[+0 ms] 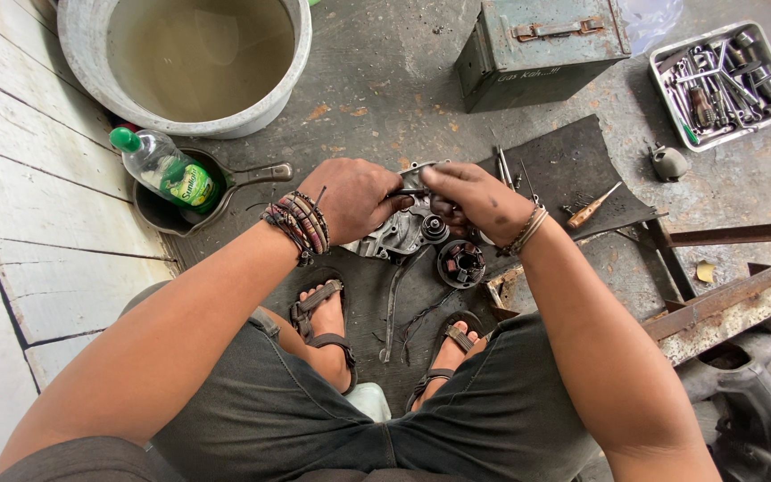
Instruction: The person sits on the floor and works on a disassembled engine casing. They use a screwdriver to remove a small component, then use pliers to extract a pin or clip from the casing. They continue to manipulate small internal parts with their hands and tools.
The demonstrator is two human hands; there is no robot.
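My left hand [356, 198] and my right hand [473, 198] meet over a grey metal engine cover [396, 234] that rests on the concrete floor in front of my feet. Both hands pinch a thin dark tool [408, 192] held level between them, just above the cover. A small round part with copper-coloured pieces [460, 263] lies right below my right hand. A long bent lever [394, 308] runs from the cover down between my sandals. What the fingertips touch on the cover is hidden.
A large metal basin of murky water [185, 62] stands at the top left, with a green-capped bottle [164, 168] lying in a small pan [216, 192]. A grey-green metal box [537, 49], a tray of tools [723, 85], a screwdriver [592, 207] on a dark mat [573, 170] and rusty angle bars [725, 299] lie to the right.
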